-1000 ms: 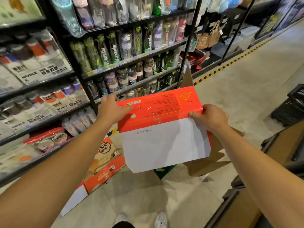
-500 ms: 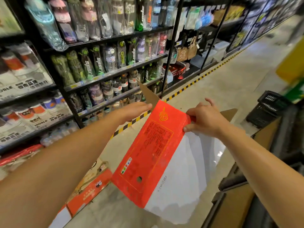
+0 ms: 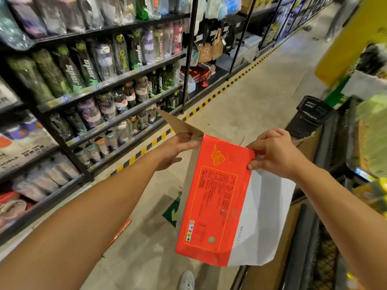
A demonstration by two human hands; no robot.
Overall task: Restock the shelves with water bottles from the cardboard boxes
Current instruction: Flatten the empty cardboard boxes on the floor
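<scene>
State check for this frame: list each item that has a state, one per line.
red and white cardboard box: held up on end, top flaps open
left hand: gripping the brown flap
right hand: gripping the box's top right corner
shelf bottles: upright, in plastic wrap
black basket: on the floor, contents unclear

Cardboard box (image 3: 215,206) — red, white

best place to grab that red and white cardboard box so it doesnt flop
Grip the red and white box at its two upper corners, one from each side, as the left hand and right hand do: it hangs tall and narrow, open flaps up top.
</scene>
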